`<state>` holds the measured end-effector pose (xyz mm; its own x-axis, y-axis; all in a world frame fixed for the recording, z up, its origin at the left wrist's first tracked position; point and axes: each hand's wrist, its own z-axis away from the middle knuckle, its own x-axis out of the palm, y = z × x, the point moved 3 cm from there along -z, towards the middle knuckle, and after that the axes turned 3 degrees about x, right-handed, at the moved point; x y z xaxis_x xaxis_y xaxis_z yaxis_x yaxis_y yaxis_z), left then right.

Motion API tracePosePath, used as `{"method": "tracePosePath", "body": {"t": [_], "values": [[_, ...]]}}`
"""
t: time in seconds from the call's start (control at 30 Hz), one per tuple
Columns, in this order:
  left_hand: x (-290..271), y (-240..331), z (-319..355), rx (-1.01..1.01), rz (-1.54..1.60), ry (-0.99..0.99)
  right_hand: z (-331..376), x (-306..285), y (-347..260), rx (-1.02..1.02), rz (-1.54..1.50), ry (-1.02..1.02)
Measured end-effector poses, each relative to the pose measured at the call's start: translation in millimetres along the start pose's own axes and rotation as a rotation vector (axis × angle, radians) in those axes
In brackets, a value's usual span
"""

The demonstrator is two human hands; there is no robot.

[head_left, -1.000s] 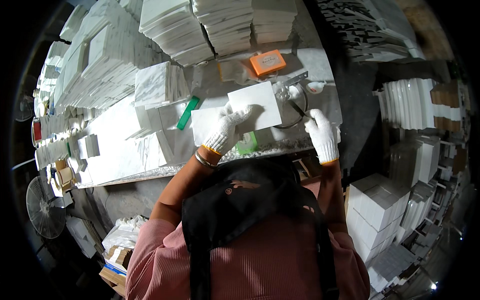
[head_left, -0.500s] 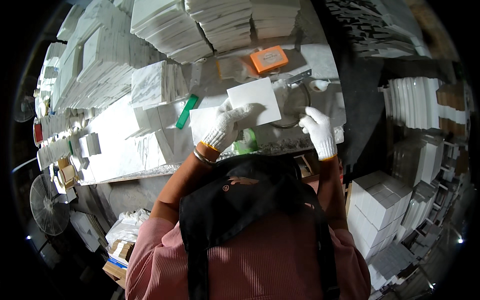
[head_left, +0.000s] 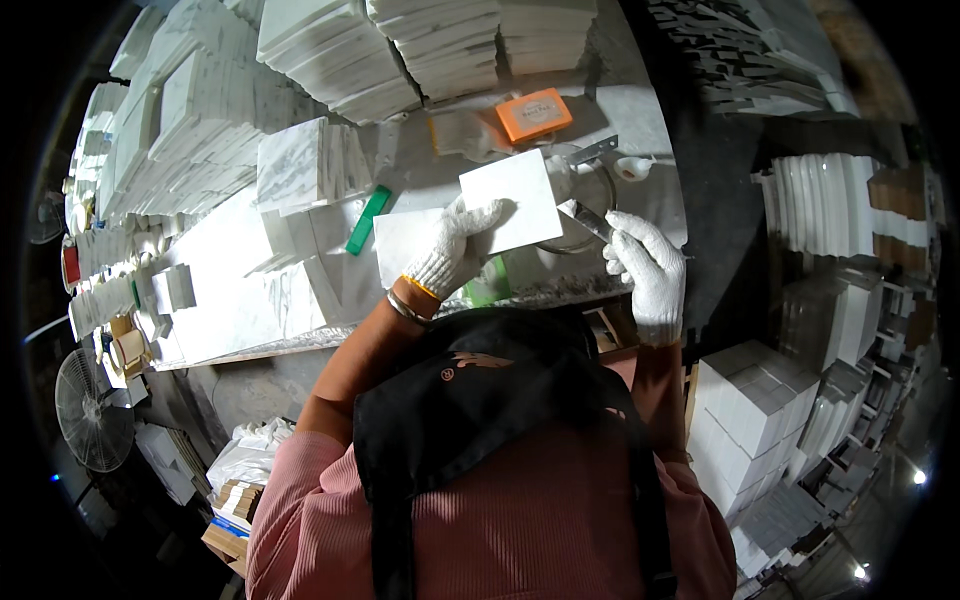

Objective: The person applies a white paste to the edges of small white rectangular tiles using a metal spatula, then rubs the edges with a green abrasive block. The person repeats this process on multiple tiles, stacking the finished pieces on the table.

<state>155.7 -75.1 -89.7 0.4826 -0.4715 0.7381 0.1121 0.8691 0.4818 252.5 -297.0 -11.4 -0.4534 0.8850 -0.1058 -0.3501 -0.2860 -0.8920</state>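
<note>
My left hand point(head_left: 455, 250), in a white knit glove, holds a white square tile point(head_left: 512, 200) above the bench, thumb across its lower edge. My right hand point(head_left: 645, 265), also gloved, grips a metal scraper blade point(head_left: 585, 218) whose tip touches the tile's right lower edge. Under the tile sits a round metal bowl point(head_left: 590, 190). Another white tile point(head_left: 405, 242) lies flat on the bench just left of my left hand.
The stone bench point(head_left: 300, 300) carries stacks of white marble tiles point(head_left: 330, 60), a green flat tool point(head_left: 367, 220), an orange box point(head_left: 535, 113), a tape roll point(head_left: 633, 167) and a second scraper point(head_left: 595, 150). White boxes point(head_left: 760, 410) stand right; a fan point(head_left: 90, 410) lower left.
My left hand has lifted the tile slightly up and right. My right hand has brought the scraper in against the tile's edge.
</note>
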Motion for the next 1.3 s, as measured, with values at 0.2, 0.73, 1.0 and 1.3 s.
{"method": "tracePosePath", "body": {"t": [0.2,0.73,1.0,1.3], "values": [[-2,-3,-2,0.017,-0.044,0.011,7,2,0,-0.082,0.023,0.040],[1,2,-2,0.065,-0.064,-0.060,-19,-10,39,-0.416,0.408,0.207],[10,20,6,0.296,-0.160,-0.350,-23,7,18,-0.641,1.011,0.271],[-26,19,22,0.348,-0.310,-0.110,-18,33,-14,-0.641,0.762,0.154]]}}
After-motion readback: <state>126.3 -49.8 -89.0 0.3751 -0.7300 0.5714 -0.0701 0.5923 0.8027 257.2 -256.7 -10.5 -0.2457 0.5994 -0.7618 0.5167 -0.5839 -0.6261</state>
